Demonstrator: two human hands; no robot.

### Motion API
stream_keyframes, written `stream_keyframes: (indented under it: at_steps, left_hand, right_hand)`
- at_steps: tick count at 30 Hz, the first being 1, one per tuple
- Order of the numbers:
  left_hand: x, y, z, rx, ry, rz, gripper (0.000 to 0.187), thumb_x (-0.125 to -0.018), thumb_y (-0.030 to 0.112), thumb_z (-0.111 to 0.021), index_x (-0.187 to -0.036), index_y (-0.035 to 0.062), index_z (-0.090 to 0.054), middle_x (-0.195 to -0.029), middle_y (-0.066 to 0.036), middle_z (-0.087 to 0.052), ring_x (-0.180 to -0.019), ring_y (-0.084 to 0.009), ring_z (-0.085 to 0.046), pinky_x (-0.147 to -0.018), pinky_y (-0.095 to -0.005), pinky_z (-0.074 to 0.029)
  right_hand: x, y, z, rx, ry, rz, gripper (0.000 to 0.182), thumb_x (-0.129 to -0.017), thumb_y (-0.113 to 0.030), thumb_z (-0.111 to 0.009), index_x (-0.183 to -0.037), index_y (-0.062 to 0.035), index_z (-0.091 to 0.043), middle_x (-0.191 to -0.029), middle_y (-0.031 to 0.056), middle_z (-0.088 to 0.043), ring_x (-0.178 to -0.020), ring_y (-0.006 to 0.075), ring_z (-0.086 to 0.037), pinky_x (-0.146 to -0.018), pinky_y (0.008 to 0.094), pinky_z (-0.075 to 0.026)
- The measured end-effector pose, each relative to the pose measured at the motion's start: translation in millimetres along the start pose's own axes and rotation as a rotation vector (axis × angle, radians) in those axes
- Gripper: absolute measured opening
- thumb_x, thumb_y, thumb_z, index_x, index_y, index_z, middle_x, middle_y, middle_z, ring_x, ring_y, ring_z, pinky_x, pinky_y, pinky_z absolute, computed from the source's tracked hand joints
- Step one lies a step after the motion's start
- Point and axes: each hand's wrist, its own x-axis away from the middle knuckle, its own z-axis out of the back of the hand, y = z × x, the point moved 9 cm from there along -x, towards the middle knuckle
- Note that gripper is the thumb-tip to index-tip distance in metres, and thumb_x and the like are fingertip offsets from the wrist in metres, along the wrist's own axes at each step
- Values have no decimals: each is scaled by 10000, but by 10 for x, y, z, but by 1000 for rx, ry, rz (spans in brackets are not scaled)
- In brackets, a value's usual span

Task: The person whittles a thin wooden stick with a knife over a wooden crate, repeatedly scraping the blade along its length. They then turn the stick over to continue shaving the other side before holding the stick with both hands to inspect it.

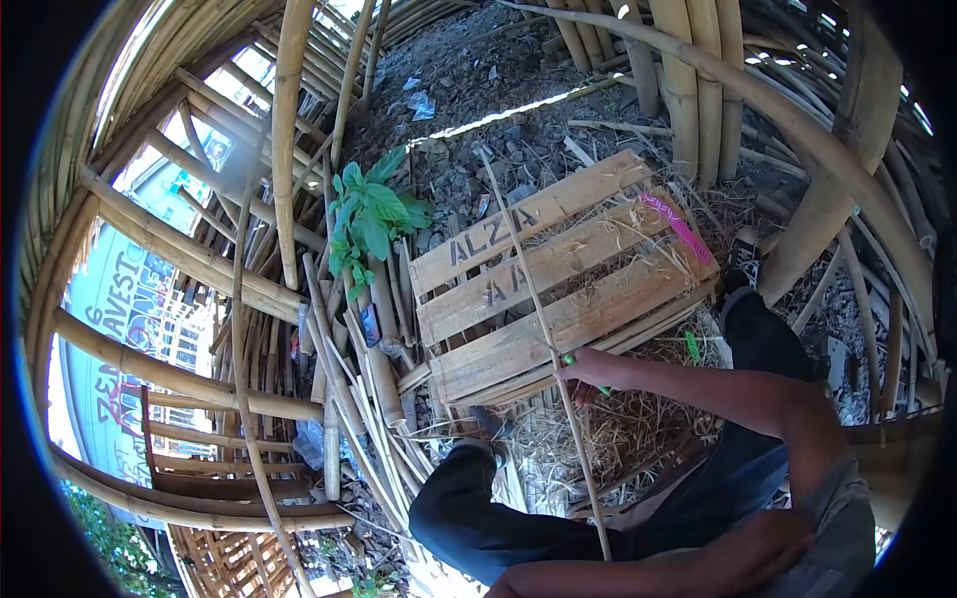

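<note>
A long thin bamboo strip (541, 314) runs across a slatted wooden crate (588, 273) marked with dark letters, down to my legs. My right hand (580, 370) is closed around the strip at the crate's lower edge. Small bright green parts of something I cannot make out show beside its fingers. At the lower right, near the grey shirt, is my left hand (773, 541); it is dark and blurred, its fingers are not clear, and I cannot tell whether it holds anything. Straw lies on the crate and below it.
Bamboo poles (289, 140) form a frame around me. Cut bamboo lengths (381, 349) lie left of the crate, near a leafy green plant (374, 214). A pink strip (678, 227) is on the crate's right end. My dark-trousered legs (498, 518) flank the straw (638, 429).
</note>
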Motion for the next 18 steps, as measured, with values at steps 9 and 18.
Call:
stream_keyframes:
  at_steps: [9, 18]
  left_hand:
    - [-151, -430, 484, -579, 230, -108, 138, -830, 84, -528, -754, -5, -455, -652, -154, -483, -576, -312, -521, -519, -404, -409]
    - [622, -111, 2040, -1005, 641, 344, 148, -857, 177, -534, -839, 34, -503, -709, -170, -544, -594, -358, -526, -524, -429, -391]
  right_hand:
    - [94, -43, 16, 12, 12, -8, 268, -900, -222, -471, -857, 33, -539, -711, 119, -614, -511, 160, -600, -439, 261, -525]
    - [34, -145, 80, 91, 28, 69, 248, -859, -176, -502, -884, 70, -525, -704, 137, -617, -488, 186, -592, -457, 285, -525]
